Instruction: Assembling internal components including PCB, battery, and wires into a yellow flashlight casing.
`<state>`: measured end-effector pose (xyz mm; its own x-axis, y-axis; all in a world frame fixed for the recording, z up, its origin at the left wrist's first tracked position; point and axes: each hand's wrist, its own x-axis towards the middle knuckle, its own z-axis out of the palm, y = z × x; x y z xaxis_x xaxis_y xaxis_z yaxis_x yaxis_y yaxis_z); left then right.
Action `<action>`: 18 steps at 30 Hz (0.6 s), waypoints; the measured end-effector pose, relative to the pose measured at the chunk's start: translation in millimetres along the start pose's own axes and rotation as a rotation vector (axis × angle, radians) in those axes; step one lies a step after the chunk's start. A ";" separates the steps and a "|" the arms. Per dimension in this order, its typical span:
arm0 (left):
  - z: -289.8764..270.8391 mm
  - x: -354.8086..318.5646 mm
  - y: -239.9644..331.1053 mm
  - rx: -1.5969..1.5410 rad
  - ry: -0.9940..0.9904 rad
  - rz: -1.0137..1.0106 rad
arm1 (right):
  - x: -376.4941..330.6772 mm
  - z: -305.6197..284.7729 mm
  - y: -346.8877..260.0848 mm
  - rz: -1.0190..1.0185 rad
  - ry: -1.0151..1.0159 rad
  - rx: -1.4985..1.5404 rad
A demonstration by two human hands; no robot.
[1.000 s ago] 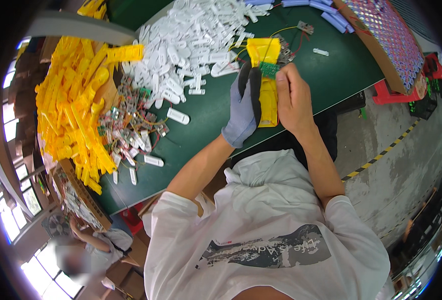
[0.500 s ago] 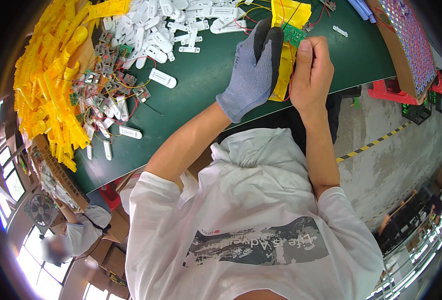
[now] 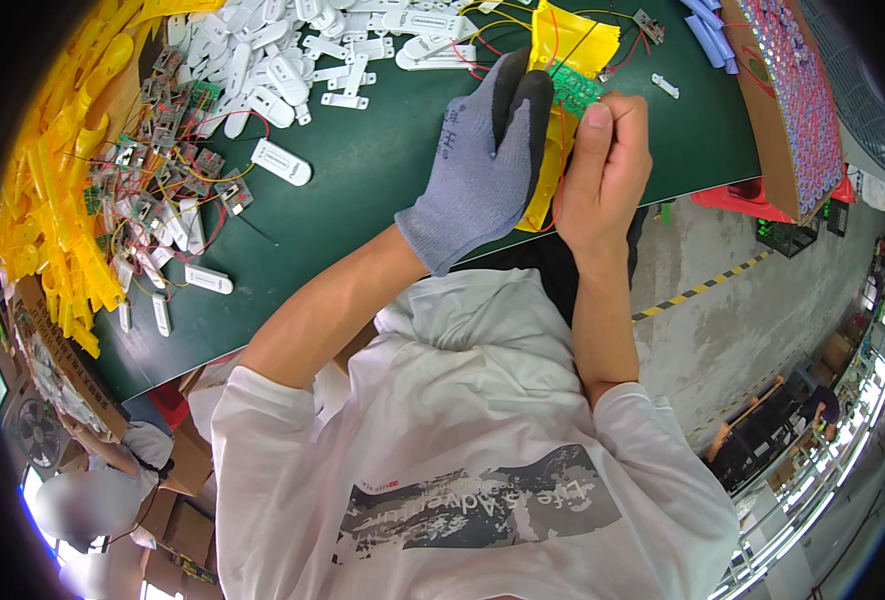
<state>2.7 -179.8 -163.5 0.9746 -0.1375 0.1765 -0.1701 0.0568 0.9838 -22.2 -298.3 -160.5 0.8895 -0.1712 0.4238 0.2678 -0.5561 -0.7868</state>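
My left hand [image 3: 478, 165], in a grey-blue glove with black fingers, is closed around a long yellow plastic housing [image 3: 585, 42]. A small green circuit board [image 3: 575, 92] with fine wires lies against the housing, just beyond the gloved fingertips. My bare right hand [image 3: 608, 175] pinches the board's right edge between thumb and curled fingers. Red and black wires run across the housing and board, and one red wire hangs down beside my right thumb. The gloved fingers hide part of the housing's middle.
On the green table [image 3: 333, 200], white plastic covers [image 3: 283, 162] are heaped at the far left-centre. Wired metal parts [image 3: 153, 170] and yellow housings [image 3: 48, 220] pile up at left. A cardboard box [image 3: 768, 110] of small cylinders stands at right, near blue-purple tubes [image 3: 708, 30]. Another person works at lower left.
The whole view has shifted, so the table items appear farther left. Both hands keep their hold on the housing and board, with little visible change between them.
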 end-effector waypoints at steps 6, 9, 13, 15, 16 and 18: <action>-4.9 -0.7 -0.8 0.032 -0.054 -0.037 | -2.1 2.0 2.6 -0.067 -0.006 -0.005; -9.6 -2.2 9.9 0.092 -0.103 -0.059 | -5.4 -0.5 8.0 -0.068 -0.037 0.047; -11.6 -1.3 5.6 0.137 -0.125 0.092 | -2.8 1.3 8.5 -0.014 -0.049 0.151; -11.1 -3.6 5.9 0.095 -0.108 -0.040 | -2.6 2.4 7.8 -0.020 -0.014 0.150; -11.4 -2.9 3.7 0.114 -0.112 -0.013 | -2.0 1.2 5.9 -0.041 -0.028 0.099; -11.6 -1.6 7.5 0.129 -0.134 -0.031 | 1.0 -0.3 7.9 -0.123 -0.032 0.034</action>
<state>1.5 -167.7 -156.7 0.9530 -0.2682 0.1405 -0.1663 -0.0758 0.9832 -19.3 -303.0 -166.1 0.8605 -0.0770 0.5036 0.3873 -0.5433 -0.7448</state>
